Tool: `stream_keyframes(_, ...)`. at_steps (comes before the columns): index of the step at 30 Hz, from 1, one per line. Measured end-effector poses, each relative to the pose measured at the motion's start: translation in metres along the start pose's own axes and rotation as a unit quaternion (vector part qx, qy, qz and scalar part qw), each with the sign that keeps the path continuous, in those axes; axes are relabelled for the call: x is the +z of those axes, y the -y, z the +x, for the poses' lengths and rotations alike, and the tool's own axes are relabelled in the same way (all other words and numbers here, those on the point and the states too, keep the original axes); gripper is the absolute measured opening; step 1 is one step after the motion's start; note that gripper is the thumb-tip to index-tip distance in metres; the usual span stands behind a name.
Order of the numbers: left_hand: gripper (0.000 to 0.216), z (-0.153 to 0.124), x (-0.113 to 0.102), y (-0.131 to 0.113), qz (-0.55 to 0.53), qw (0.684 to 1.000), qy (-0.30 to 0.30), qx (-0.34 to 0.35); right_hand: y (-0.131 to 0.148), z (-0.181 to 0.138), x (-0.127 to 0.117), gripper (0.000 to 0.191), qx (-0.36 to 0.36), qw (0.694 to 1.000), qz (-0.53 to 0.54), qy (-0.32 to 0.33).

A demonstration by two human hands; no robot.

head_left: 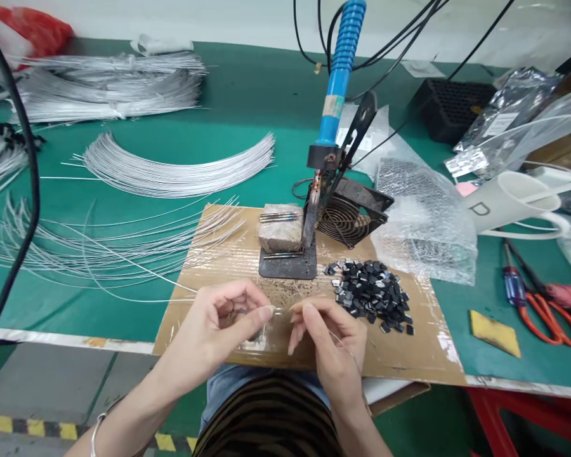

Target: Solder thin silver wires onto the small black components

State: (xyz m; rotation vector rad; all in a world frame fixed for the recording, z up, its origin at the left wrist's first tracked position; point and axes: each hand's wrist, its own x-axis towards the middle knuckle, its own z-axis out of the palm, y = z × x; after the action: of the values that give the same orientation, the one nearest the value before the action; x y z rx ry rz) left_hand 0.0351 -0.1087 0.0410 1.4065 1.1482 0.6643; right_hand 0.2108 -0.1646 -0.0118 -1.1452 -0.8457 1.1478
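My left hand is closed in a pinch over the cardboard sheet. A small pale tip, seemingly a wire end, pokes out past its thumb. A white wire runs from the left to behind this hand. Facing it, a short gap away, my right hand pinches a thin wire that trails across its palm. What sits right at the right fingertips is too small to make out. Just beyond the hands, a blue-handled soldering iron points down in a stand with a dark metal base.
Small black parts lie heaped on the cardboard's right. Loose white wires and a bundle spread leftward. A fan stands behind the iron. Bubble wrap, a white mug, orange-handled scissors and a yellow sponge are rightward.
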Motion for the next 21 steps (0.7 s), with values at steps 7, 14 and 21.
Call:
stream_keyframes(7,0.018,0.002,0.001,0.001,-0.023,1.0,-0.01,0.008,0.007,0.0,0.009,0.015,0.005,0.999,0.027,0.019)
stream_keyframes(14,0.018,0.0,0.009,-0.005,0.02,0.999,-0.036,0.025,0.005,-0.001,0.015,0.012,0.043,0.994,0.094,0.028)
stream_keyframes(21,0.026,-0.005,0.015,-0.002,0.083,0.995,-0.057,0.012,-0.003,-0.001,0.013,0.008,0.074,0.983,0.162,0.039)
